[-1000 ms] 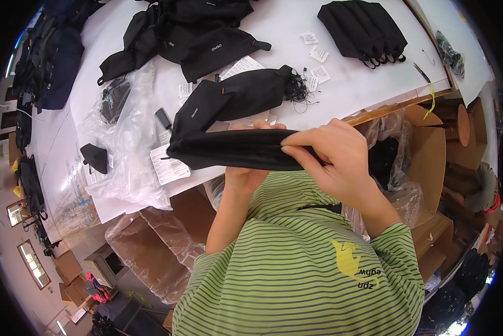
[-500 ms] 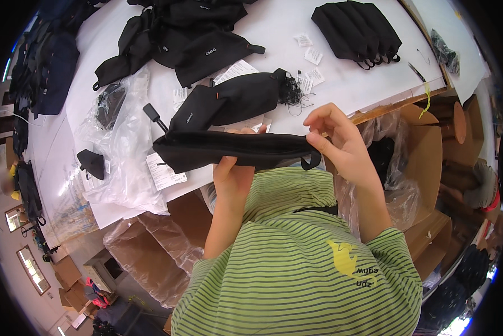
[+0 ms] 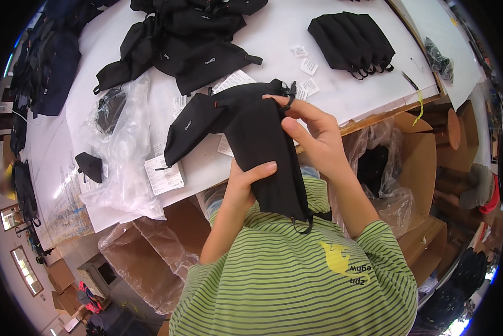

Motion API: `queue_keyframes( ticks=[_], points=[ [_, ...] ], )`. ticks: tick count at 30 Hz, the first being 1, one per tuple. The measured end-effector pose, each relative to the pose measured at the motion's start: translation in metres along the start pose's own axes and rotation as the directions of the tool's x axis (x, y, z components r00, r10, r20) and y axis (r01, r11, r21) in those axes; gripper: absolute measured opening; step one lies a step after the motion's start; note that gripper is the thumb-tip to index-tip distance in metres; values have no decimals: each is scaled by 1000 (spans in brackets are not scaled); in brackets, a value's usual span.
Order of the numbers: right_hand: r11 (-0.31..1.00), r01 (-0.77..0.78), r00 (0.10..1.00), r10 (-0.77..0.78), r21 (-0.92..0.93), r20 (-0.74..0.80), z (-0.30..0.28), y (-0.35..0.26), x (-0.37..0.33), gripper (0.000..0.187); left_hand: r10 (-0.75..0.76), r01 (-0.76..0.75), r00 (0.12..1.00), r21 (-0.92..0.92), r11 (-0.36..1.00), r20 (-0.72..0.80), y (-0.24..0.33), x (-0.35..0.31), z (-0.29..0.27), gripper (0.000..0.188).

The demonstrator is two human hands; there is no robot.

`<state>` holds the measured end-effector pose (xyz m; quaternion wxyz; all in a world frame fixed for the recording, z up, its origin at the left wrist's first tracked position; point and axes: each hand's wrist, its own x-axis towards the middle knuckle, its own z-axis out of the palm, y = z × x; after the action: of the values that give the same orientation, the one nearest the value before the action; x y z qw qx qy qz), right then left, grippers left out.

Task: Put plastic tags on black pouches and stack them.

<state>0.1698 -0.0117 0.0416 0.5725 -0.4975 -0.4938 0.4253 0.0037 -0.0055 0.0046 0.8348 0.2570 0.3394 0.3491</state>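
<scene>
A black fabric pouch (image 3: 268, 154) hangs tilted in front of my green striped shirt, its long side edge toward the right. My left hand (image 3: 243, 187) is closed on its left side, thumb flat across the face and the other fingers hidden beneath. At the far end, my right hand (image 3: 318, 131) pinches the pouch near a small dark loop (image 3: 289, 95). A thin cord loop (image 3: 303, 227) dangles from the near end. Just beyond, another black pouch (image 3: 189, 126) lies on the white table (image 3: 318, 103), partly covered by the held one.
Several black pouches (image 3: 206, 61) are heaped at the back; a neat row (image 3: 352, 45) lies back right. Small white labels (image 3: 307, 67), a pen-like tool (image 3: 410, 80) and a clear plastic bag (image 3: 122, 140) share the tabletop. Plastic-lined cardboard boxes (image 3: 419, 151) stand below the table's edge.
The held pouch has turned from lying crosswise to pointing away from me, its broad face now up. My right hand has moved left and farther out, onto its far end.
</scene>
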Motion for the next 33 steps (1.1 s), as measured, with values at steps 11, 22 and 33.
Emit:
queue_keyframes(
  ticks=[11,22,33],
  points=[
    [979,152,974,-172,-132,-147,-12,9,5,15,-58,58,998,-6,998,-32,2,-2,5,49],
    [995,32,975,-10,-98,224,12,-7,-39,13,-41,34,999,-509,860,-3,29,22,-27,19],
    [976,140,981,-115,-165,153,23,-12,-35,13,22,-70,985,-278,958,-173,23,15,-16,18]
  ],
)
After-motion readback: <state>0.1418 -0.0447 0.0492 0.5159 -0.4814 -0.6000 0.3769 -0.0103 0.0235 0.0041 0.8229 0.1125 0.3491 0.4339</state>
